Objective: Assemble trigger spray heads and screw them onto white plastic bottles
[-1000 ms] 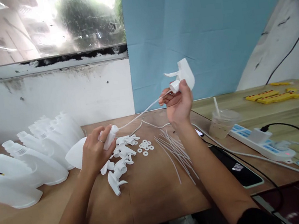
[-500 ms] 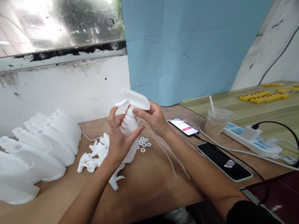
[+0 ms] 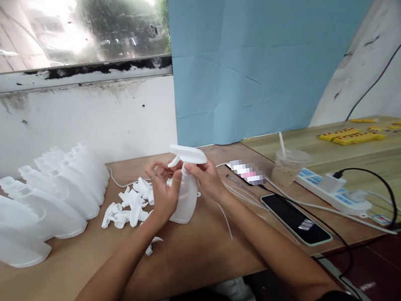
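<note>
Item 1. Spray bottle [image 3: 185, 200], one, translucent white, at the centre of the brown table [image 3: 197, 259]; serves as the hub of the dial, twelve toward the wall. Leans slightly, top to one o'clock. Whether its base touches the tabletop cannot be told.

Item 2. Trigger head [image 3: 191, 154], one, white, seated at the bottle's neck, nozzle toward ten o'clock.

Item 3. Left hand [image 3: 166, 188], with ring; closed about the bottle's upper body, thumb along the neck, fingers near the trigger.

Item 4. Right hand [image 3: 207, 178]; clamped at neck and head, thumb under the head, fingers mostly hidden behind. Both hands meet on the one bottle.

Item 5. Loose trigger heads [image 3: 132, 208], a heap, at nine o'clock; a further white piece [image 3: 150, 247] at seven, partly covered by the left forearm [image 3: 121, 265].

Item 6. Open-necked bottles [image 3: 62, 211], a capless group, well apart, nine to ten o'clock.

Item 7. Thin white tubes [image 3: 227, 222], at four to five o'clock, partly behind the right forearm [image 3: 264, 234].

Item 8. Phones, two: one lit [image 3: 245, 173], screen blurred, at three; one dark [image 3: 297, 220], at four.

Item 9. Lidded cup [image 3: 290, 164] with straw, at three; power strip [image 3: 333, 193] beyond it.
</note>
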A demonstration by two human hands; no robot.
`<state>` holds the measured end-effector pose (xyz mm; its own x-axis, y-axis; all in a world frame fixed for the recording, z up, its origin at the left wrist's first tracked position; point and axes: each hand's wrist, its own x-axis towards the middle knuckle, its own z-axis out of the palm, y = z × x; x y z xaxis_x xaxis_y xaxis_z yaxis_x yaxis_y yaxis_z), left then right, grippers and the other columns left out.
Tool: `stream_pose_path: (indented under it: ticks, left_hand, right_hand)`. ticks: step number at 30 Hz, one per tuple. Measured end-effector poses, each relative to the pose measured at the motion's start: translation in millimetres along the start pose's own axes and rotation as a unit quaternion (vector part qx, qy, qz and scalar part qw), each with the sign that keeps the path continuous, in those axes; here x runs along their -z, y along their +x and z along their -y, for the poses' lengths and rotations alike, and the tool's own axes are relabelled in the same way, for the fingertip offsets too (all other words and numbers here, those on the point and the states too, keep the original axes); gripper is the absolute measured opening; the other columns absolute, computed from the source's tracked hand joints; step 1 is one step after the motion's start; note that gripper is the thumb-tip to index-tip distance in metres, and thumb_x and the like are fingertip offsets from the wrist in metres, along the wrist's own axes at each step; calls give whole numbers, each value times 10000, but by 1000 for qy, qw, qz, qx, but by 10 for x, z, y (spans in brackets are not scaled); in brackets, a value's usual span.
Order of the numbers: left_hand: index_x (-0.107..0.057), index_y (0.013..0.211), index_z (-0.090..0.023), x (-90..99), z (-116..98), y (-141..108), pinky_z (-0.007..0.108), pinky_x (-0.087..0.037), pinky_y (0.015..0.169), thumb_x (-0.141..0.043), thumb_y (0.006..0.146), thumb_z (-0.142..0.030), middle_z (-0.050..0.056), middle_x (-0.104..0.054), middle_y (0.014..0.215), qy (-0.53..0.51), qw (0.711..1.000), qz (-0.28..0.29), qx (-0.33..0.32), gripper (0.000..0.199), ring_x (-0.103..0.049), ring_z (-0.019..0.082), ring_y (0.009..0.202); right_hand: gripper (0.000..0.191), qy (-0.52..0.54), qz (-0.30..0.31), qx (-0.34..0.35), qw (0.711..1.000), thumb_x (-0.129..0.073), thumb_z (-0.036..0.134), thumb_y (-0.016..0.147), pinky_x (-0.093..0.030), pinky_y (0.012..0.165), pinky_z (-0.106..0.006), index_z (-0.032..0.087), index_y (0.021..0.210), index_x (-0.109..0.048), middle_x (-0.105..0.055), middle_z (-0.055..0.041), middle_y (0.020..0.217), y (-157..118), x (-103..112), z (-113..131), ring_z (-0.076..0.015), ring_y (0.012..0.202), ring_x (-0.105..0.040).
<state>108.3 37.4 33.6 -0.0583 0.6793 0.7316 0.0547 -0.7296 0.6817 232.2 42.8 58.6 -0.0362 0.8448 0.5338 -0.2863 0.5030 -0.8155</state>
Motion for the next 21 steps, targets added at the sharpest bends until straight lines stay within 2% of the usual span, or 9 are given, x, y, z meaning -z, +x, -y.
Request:
stream_pose_path:
  ticks: [3, 5, 7, 11, 14, 17, 21]
  left_hand:
    - [-373, 1051, -233, 86, -64, 189, 297, -490, 797, -478, 929, -531, 32, -511, 944, 47, 996, -68, -17, 338, -581, 148, 886]
    - [-436, 1004, -220, 132, -144, 335, 272, -482, 762, -480, 934, -509, 22, -504, 892, 42, 997, -67, -24, 301, -558, 134, 826]
    - [-486, 1004, -210, 162, -249, 463, 258, -486, 746, -485, 940, -471, 29, -534, 895, 12, 999, -24, -26, 269, -560, 128, 812]
    - [-596, 1089, -201, 198, -459, 590, 248, -510, 726, -590, 893, -404, 57, -606, 1006, -3, 994, 106, -20, 282, -599, 139, 858]
    - [-666, 1028, -183, 217, -551, 584, 240, -518, 632, -629, 870, -384, 55, -648, 938, -8, 984, 178, 10, 258, -624, 130, 737]
    - [-689, 1006, -177, 239, -589, 558, 228, -508, 584, -640, 867, -367, 58, -670, 920, -14, 984, 179, 14, 241, -629, 124, 697]
    - [-712, 970, -174, 279, -603, 566, 215, -486, 593, -656, 857, -330, 54, -685, 908, 25, 984, 178, -6, 201, -626, 118, 719]
  right_hand:
    - [316, 29, 48, -31, 998, -679, 492, 768, -541, 668, -309, 185, 788, -610, -662, -35, 726, 13, 1, 0, -185, 725, -646]
    - [333, 51, 77, -45, 995, -658, 496, 789, -517, 585, -285, 176, 737, -581, -612, -18, 658, 28, 11, 1, -154, 609, -601]
    - [335, 71, 87, -45, 993, -676, 487, 779, -488, 535, -261, 177, 730, -559, -570, 8, 627, 38, 19, -5, -125, 547, -558]
    - [306, 84, 93, -45, 991, -682, 458, 787, -484, 534, -247, 189, 842, -547, -566, 30, 644, 25, 17, -5, -114, 547, -563]
    - [302, 68, 111, -50, 990, -667, 450, 808, -483, 526, -243, 190, 893, -541, -579, 29, 643, -8, 19, 55, -112, 536, -564]
    - [281, 43, 130, -58, 989, -658, 437, 825, -483, 532, -244, 180, 866, -551, -602, 14, 653, -41, 23, 131, -114, 546, -570]
    - [268, 58, 121, -76, 988, -672, 414, 817, -495, 532, -251, 169, 840, -567, -613, -1, 683, -79, 8, 125, -126, 572, -594]
